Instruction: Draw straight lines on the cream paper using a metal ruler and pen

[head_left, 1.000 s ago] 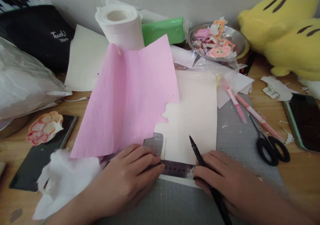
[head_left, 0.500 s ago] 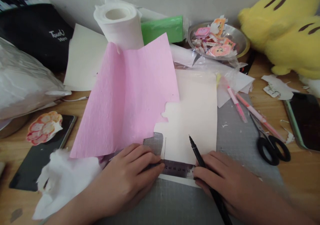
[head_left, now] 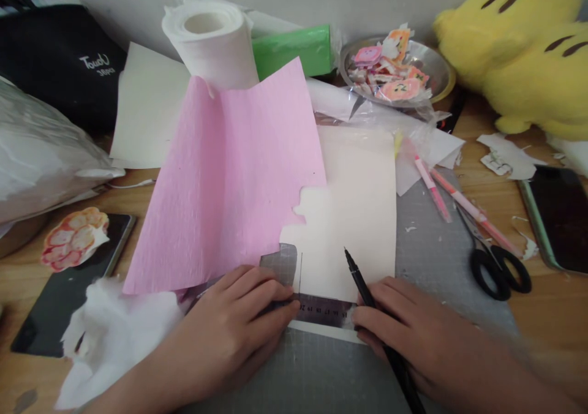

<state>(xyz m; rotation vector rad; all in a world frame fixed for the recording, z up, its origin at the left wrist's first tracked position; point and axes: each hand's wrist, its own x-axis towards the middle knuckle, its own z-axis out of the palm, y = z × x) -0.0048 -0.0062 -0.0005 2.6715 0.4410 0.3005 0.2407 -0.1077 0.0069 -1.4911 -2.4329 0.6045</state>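
Note:
A metal ruler [head_left: 324, 310] lies across the lower part of a cream paper sheet [head_left: 361, 218]. My left hand [head_left: 245, 322] is closed on the ruler's left end, thumb and fingers together. With my right hand [head_left: 399, 325] I hold a black pen [head_left: 361, 279], its tip pointing up and away over the paper. The fingers of that hand also touch the ruler's right end. A thin upright line is drawn near the sheet's left edge. Pink crepe paper [head_left: 243, 175] with a ragged cut corner covers the sheet's left side.
Black-handled scissors [head_left: 498, 270] and pink markers [head_left: 432, 187] lie right on the grey cutting mat [head_left: 418, 248]. Behind stand a paper roll [head_left: 214, 49] and a metal bowl [head_left: 434, 65] of paper cutouts. A phone [head_left: 558, 218] and yellow plush toy [head_left: 533, 59] are at right.
The whole view has shifted slightly, so things appear a little further left. Both hands, the ruler and the pen keep the same places on the paper.

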